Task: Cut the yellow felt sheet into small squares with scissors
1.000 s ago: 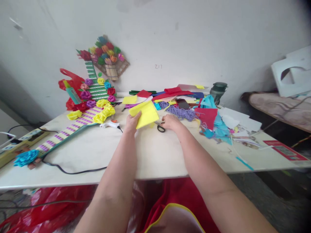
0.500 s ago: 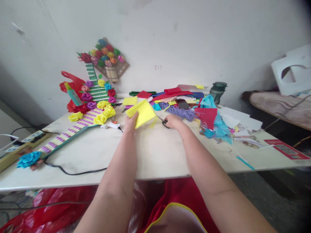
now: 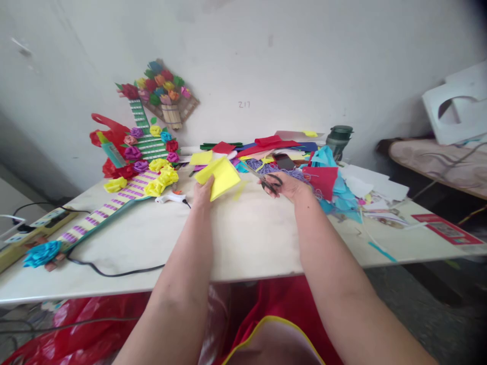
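Yellow sheet: bright, flat, 4-cornered, w/ a line running across it that looks like a fold; paper or cloth, can't tell. It's tilted, held up over the white table. Scissors: dk handles, thin grey blades pointing up & to the L, tips just R of the sheet, apart from it as far as I can see

My L hand has the sheet by its lower L part: thumb on top, other fingers hidden underneath, so it's pinched btwn them, w/ most of it reaching out past my fingertips to the R. My R hand has the scissors, fingers curled round the handles; exact finger placement too small to tell. Sheet is well L of those fingers, not touching them

Nearby: white glue gun on the table just L of my L hand; purple yarn behind my R hand, red piece to its R; smaller yellow piece behind the sheet, w/ misc. coloured stuff
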Demonstrator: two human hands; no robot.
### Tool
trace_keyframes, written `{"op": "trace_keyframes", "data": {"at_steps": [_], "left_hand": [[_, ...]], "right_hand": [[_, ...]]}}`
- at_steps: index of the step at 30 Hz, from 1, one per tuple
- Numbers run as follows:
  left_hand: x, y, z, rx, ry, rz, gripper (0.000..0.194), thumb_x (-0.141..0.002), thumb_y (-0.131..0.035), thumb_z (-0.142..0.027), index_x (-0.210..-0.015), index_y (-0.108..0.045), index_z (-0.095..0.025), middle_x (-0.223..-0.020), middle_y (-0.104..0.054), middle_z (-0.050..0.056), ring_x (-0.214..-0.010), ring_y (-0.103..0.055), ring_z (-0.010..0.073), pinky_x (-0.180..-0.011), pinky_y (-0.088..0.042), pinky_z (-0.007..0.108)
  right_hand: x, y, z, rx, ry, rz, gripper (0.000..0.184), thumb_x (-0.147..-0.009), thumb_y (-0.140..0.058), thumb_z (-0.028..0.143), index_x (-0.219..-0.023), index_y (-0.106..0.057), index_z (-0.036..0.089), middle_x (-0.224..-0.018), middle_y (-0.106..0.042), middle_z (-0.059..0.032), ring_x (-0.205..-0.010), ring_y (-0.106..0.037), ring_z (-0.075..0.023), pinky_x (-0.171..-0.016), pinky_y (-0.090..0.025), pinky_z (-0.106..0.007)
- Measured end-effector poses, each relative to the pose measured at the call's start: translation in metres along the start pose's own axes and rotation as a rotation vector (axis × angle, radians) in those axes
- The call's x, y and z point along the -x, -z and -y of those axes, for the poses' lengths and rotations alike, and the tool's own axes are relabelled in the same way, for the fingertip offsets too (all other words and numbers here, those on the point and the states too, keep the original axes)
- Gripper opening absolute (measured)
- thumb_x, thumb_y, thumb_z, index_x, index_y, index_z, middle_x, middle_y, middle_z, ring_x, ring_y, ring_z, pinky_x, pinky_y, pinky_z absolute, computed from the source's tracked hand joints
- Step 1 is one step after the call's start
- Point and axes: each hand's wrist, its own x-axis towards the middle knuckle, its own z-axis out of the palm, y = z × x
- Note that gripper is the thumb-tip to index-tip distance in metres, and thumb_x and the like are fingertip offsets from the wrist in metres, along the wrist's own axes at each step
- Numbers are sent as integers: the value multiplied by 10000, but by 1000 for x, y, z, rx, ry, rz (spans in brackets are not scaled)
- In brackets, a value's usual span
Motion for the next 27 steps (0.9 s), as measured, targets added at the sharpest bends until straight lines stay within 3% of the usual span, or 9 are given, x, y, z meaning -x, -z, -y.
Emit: {"op": "trace_keyframes", "data": {"at_steps": [4, 11, 22, 27], "left_hand": [[-1, 0, -1, 6, -23, -9, 330, -694, -683, -261, -996, -600, -154, -1120, -612, 87, -956, -612, 185, -883, -479, 336], [3, -3, -4, -6, -22, -9, 316, -693, -680, -246, -987, -616, -150, -1098, -622, 88, -952, -616, 203, -873, -489, 340], [13, -13, -11, -3, 33, -5, 277, -693, -678, -217, -956, -628, -144, -1025, -657, 91, -906, -636, 207, -842, -503, 334], [15, -14, -11, -5, 16, 21, 301, -690, -682, -227, -972, -622, -142, -1059, -646, 91, -919, -630, 206, -836, -506, 331]], "right_hand": [[5, 3, 0, 30, -55, 92, 318, -764, -537, 452, -756, -567, 135, -535, -563, -23, -376, -452, -97, -335, -285, -206], [1, -3, 1, 102, -162, 176, 375, -809, -451, 479, -805, -580, 127, -586, -603, -63, -411, -506, -125, -354, -300, -207], [-15, -23, -3, 10, -97, 54, 290, -822, -486, 399, -828, -546, 116, -554, -621, -42, -400, -551, -113, -314, -284, -174], [-23, -29, -10, 18, -66, 78, 296, -814, -504, 414, -818, -545, 121, -569, -632, -41, -414, -574, -117, -312, -312, -168]]}}
